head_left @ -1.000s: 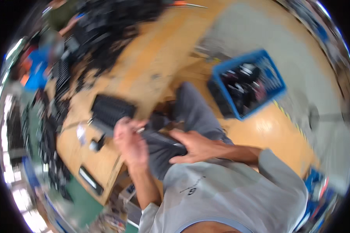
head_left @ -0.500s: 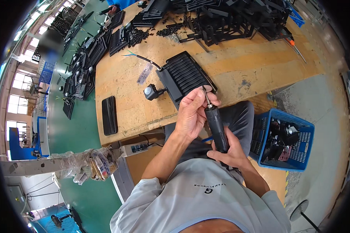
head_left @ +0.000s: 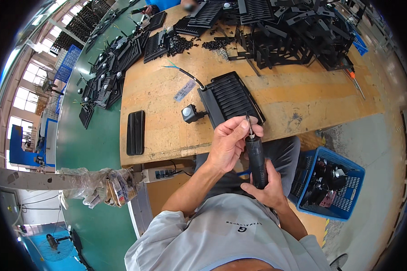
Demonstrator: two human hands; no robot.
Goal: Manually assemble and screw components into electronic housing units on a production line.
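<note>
1. In the head view, a black screwdriver (head_left: 257,165) was held before the tabletop's (head_left: 167,131) near edge, wrapped by the curled fingers of the right hand (head_left: 271,187); its bit (head_left: 251,130) was pinched between the left hand's (head_left: 227,145) closed fingers.
2. Skin could be scraped were the screwdriver started.
3. The worn tabletop was covered partly by black brackets (head_left: 280,49); a blue crate (head_left: 347,198) was seen at right.

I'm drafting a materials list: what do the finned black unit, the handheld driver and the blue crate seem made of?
The finned black unit looks like matte coated metal, perhaps cast, given its crisp ribs. The handheld driver has a dark, dull body, probably plastic; its bit gleams grey, suggesting steel. The blue crate appears smooth moulded plastic, evenly coloured with perforated walls.
</note>
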